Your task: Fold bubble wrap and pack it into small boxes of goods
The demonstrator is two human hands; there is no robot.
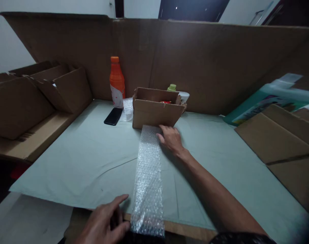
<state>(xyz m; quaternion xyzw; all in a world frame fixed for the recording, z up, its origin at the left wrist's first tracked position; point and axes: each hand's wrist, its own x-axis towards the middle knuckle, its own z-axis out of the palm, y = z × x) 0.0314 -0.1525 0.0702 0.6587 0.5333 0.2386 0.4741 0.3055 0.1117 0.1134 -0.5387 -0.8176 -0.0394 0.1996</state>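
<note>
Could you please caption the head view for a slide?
Both hands, left hand and right hand, flatten a clear bubble-wrap strip before a small open cardboard box.

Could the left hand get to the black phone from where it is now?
Probably yes. The left hand rests at the near end of the bubble wrap strip, and only bare pale sheet lies between it and the phone.

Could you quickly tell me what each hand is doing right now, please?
Left hand: open, fingers resting at the near end of the bubble wrap strip.
Right hand: open, pressing flat on the strip's far end.
</note>
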